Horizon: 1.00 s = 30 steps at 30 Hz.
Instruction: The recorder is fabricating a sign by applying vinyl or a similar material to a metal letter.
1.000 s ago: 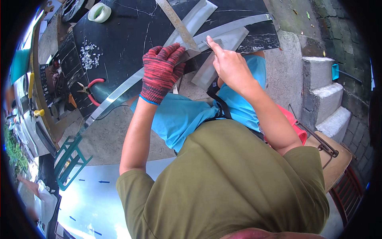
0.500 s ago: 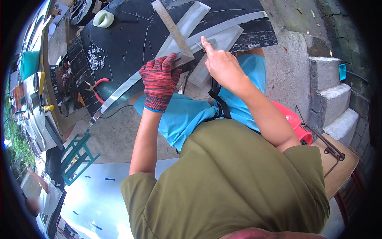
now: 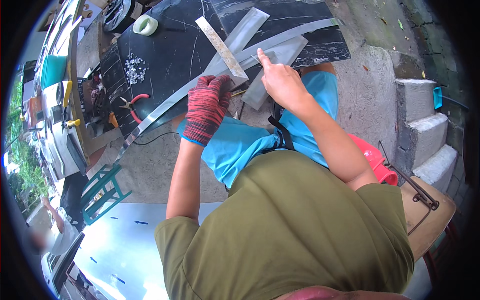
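A long, shiny metal strip (image 3: 172, 102) runs slantwise across the black marbled tabletop (image 3: 175, 40), its lower left end jutting past the edge. Over it lies a metal square with a worn, speckled blade (image 3: 218, 44). My left hand (image 3: 206, 107), in a red and black knit glove, has its fingers curled at the square's stock near the table edge. My bare right hand (image 3: 285, 82) presses its index finger down by the strip, other fingers folded. A thin tip shows beside that finger; the rest is hidden. Flat grey bars (image 3: 250, 30) lie beneath the strip.
Red-handled pliers (image 3: 134, 107), small metal scraps (image 3: 135, 69) and a pale tape roll (image 3: 145, 25) are on the table's left. A green stool (image 3: 104, 192) stands lower left, a red plastic seat (image 3: 372, 160) at right. Concrete steps (image 3: 425, 132) rise beyond. Another person is far left.
The view has shifted a little, so the table appears farther right and lower. My left hand has dipped slightly at the square's stock; my right index finger keeps its place by the strip.
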Tool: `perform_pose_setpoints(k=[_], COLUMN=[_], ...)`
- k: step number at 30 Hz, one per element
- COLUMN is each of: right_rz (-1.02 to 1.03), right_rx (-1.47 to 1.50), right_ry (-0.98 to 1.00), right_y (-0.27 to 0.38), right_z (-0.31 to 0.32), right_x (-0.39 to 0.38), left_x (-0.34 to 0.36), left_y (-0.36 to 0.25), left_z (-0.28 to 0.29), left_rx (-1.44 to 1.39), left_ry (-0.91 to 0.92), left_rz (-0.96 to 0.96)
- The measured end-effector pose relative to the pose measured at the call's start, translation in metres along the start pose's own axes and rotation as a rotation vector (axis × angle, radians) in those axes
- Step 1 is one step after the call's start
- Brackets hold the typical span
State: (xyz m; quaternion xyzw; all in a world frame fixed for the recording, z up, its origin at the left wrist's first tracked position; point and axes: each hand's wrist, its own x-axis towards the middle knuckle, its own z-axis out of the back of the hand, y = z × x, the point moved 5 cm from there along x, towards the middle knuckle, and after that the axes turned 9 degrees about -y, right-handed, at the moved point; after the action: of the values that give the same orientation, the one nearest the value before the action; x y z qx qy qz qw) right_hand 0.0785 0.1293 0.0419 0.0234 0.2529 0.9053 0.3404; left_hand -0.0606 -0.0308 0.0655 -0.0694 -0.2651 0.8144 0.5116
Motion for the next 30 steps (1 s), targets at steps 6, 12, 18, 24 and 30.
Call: perform_pose_setpoints(k=[6, 12, 18, 24, 30], right_rz=[-0.01, 0.046, 0.038, 0.051, 0.031], right_rx=[-0.066, -0.066, -0.077, -0.112, -0.122], right_ry=[0.002, -0.043, -0.086, -0.102, -0.094], right_y=[-0.003, 0.0, -0.001, 0.002, 0.008], right_z=[0.0, -0.003, -0.003, -0.003, 0.0], right_x=[0.001, 0.003, 0.0, 0.003, 0.001], left_x=[0.015, 0.016, 0.011, 0.006, -0.008], left_y=[0.022, 0.079, 0.104, 0.109, 0.091], left_z=[0.046, 0.05, 0.022, 0.023, 0.05], left_rx=[-0.064, 0.17, -0.01, -0.182, -0.339], left_ry=[-0.211, -0.295, -0.315, -0.255, -0.334], left_rz=[-0.059, -0.058, 0.064, 0.14, 0.136])
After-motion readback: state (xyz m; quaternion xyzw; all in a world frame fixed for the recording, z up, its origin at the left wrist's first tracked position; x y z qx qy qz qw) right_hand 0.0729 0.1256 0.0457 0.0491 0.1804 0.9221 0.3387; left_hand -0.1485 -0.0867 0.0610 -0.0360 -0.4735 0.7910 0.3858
